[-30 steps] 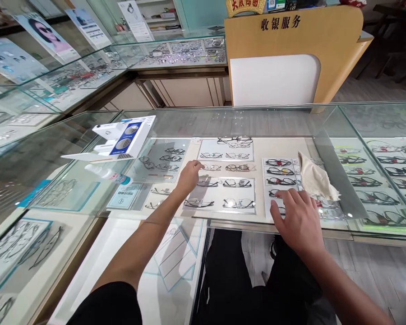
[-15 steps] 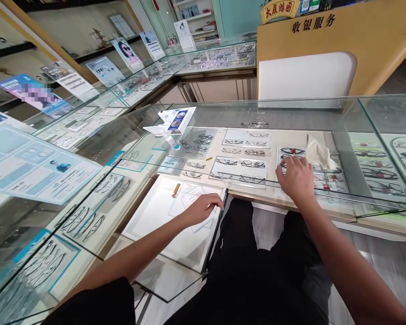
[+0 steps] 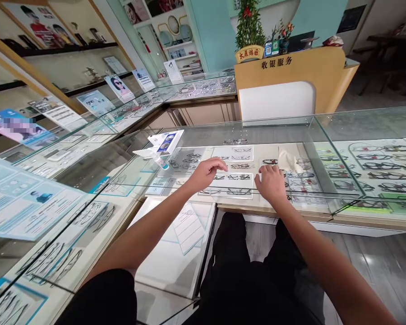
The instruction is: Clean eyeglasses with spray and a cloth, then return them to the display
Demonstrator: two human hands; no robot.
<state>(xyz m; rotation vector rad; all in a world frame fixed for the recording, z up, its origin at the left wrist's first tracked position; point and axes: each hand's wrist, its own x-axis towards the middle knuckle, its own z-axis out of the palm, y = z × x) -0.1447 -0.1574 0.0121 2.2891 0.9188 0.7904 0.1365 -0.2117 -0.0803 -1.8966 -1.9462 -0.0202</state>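
Hands, left [image 3: 205, 172] and right [image 3: 271, 184], rest open and empty among spectacle frames [image 3: 238, 177] between them.

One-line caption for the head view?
Both hands, left hand and right hand, reach among eyeglass frames inside a glass display case.

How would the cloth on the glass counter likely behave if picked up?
The cloth lies crumpled with soft folds, so it would probably hang limp. It looks thin, likely very light. On the smooth counter beside the right hand, it would probably slide easily when pushed.
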